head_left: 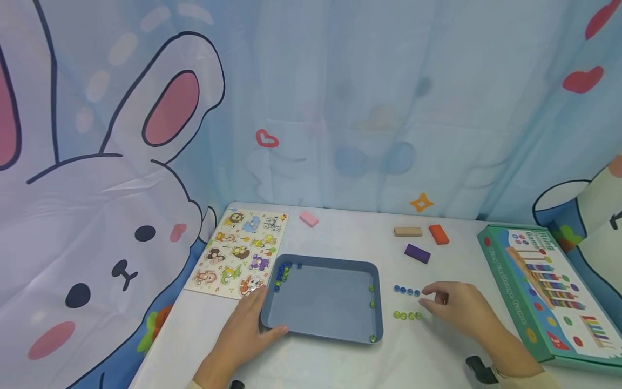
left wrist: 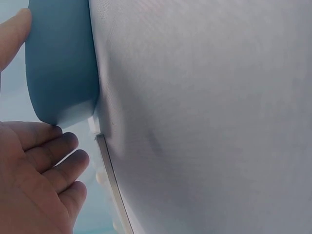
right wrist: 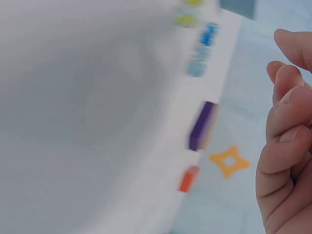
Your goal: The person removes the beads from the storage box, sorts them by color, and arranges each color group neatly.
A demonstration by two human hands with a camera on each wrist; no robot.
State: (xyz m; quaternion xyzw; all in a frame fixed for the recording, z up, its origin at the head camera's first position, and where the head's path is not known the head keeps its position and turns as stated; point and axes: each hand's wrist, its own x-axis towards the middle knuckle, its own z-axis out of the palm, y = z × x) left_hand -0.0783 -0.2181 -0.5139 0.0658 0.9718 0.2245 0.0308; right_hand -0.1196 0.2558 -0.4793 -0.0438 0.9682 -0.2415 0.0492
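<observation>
A blue tray (head_left: 320,260) lies in the middle of the white table. Inside it, several blue marbles (head_left: 283,270) cluster at its far left corner and a few green marbles (head_left: 372,304) lie along its right wall. My left hand (head_left: 259,319) rests against the tray's near left corner with straight fingers; the left wrist view shows the left hand (left wrist: 39,180) beside the tray wall (left wrist: 61,63). Right of the tray lie a row of blue marbles (head_left: 407,291) and a row of green marbles (head_left: 407,315). My right hand (head_left: 432,299) hovers at their right end, fingers loosely curled, nothing seen in them.
An animal puzzle board (head_left: 240,251) lies left of the tray. Further back are a pink block (head_left: 308,218), a tan block (head_left: 407,231), an orange block (head_left: 438,234) and a purple block (head_left: 417,253). A green game box (head_left: 544,286) occupies the right edge. A printed curtain hangs behind.
</observation>
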